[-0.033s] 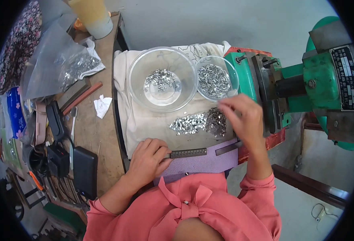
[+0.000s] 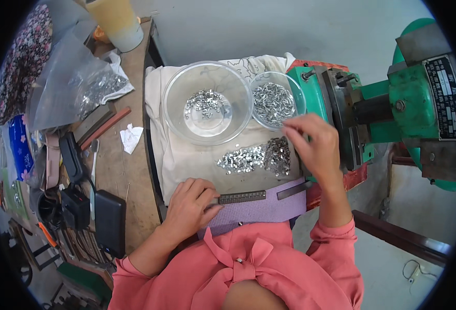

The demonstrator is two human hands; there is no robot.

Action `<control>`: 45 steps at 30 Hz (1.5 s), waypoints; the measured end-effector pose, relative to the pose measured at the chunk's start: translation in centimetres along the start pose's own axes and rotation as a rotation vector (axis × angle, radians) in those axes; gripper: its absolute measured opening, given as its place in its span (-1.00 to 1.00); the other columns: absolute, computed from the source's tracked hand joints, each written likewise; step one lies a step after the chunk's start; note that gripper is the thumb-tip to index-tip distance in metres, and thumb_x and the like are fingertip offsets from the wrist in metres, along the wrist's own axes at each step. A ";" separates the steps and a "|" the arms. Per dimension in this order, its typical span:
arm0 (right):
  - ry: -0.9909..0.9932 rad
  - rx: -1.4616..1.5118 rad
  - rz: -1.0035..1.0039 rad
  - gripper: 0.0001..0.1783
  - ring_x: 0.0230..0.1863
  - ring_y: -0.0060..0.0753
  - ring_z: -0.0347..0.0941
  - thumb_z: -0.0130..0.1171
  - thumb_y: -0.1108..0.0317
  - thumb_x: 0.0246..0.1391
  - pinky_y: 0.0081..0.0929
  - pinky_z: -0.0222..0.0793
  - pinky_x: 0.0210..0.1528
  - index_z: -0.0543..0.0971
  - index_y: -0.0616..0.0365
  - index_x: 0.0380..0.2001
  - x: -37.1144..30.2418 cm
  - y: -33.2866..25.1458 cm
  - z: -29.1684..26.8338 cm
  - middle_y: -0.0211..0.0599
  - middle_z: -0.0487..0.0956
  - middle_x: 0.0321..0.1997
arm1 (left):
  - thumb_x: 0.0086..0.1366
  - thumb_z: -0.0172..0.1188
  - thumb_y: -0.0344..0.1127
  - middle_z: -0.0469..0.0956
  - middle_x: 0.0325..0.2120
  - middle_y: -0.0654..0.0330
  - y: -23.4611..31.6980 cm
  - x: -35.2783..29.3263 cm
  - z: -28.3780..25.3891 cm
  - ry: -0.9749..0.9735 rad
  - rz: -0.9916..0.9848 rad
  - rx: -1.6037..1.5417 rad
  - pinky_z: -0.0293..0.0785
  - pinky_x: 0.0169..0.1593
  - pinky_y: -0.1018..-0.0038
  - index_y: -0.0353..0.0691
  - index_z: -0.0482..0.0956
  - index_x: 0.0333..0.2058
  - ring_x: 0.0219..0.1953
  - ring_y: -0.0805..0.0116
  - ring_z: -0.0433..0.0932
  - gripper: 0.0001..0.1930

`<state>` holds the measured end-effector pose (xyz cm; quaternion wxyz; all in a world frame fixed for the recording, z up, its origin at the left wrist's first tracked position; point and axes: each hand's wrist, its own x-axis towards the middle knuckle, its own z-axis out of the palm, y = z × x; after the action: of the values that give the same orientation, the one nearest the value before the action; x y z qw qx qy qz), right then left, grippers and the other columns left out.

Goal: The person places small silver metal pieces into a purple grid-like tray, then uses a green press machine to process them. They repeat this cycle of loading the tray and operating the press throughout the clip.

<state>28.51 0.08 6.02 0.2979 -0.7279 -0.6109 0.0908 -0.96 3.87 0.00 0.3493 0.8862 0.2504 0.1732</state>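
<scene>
My left hand (image 2: 190, 205) rests at the near side with its fingers curled over the left end of a dark slotted metal bar (image 2: 243, 197). The bar lies on a purple textured mat (image 2: 259, 211). My right hand (image 2: 315, 142) is raised by the near rim of the smaller clear tub (image 2: 304, 98), thumb and fingers bent toward each other. Whatever they pinch is too small to make out. Shiny rivet-like metal pieces (image 2: 273, 102) fill that tub. Below it lie a pile of small silvery pieces (image 2: 241, 159) and a darker pile (image 2: 277, 156).
A larger clear tub (image 2: 172, 121) holds some small metal parts (image 2: 207, 103). A flat dark strip (image 2: 292, 191) lies on the mat's right. Green machinery (image 2: 383, 106) stands close on the right. On the left, a wooden table (image 2: 135, 181) carries a plastic bag (image 2: 65, 82) and a black power bank (image 2: 109, 222).
My right hand has shifted slightly away from me, toward the smaller tub's near rim. My left hand has stayed on the slotted bar.
</scene>
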 end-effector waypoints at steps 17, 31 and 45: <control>-0.203 -0.261 -0.163 -0.80 -0.26 0.08 0.62 0.32 0.34 -0.05 -0.10 0.51 -0.16 0.71 0.22 -0.36 7.7 1.5 4.3 0.02 0.67 -0.36 | 0.09 0.42 -0.35 0.53 -0.18 0.07 1.0 -0.2 -0.3 0.027 -0.092 -0.195 0.49 -0.03 0.29 -0.25 0.59 -0.17 -0.10 0.05 0.54 -0.68; -0.293 -0.301 -0.144 -0.81 -0.34 0.04 0.64 0.28 0.41 -0.11 -0.18 0.51 -0.21 0.69 0.29 -0.39 8.1 0.1 3.6 0.01 0.67 -0.41 | 0.16 0.35 -0.33 0.46 -0.21 0.12 5.5 1.7 -3.1 0.025 0.117 -0.120 0.48 -0.07 0.24 -0.23 0.55 -0.20 -0.12 0.07 0.51 -0.74; -0.159 0.538 0.267 -0.79 -0.46 -0.73 0.40 0.35 0.33 0.08 -0.68 0.28 -0.37 0.70 0.29 -0.33 5.3 4.7 1.9 -0.52 0.61 -0.46 | 0.21 0.26 -0.39 0.60 -0.33 -0.06 5.0 13.7 -2.9 0.318 0.212 0.003 0.52 -0.17 0.16 -0.36 0.57 -0.19 -0.27 -0.07 0.62 -0.78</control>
<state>32.74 5.36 3.14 0.4168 -0.6872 -0.4853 0.3443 10.37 9.98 7.35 0.2839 0.8695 0.2080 0.3465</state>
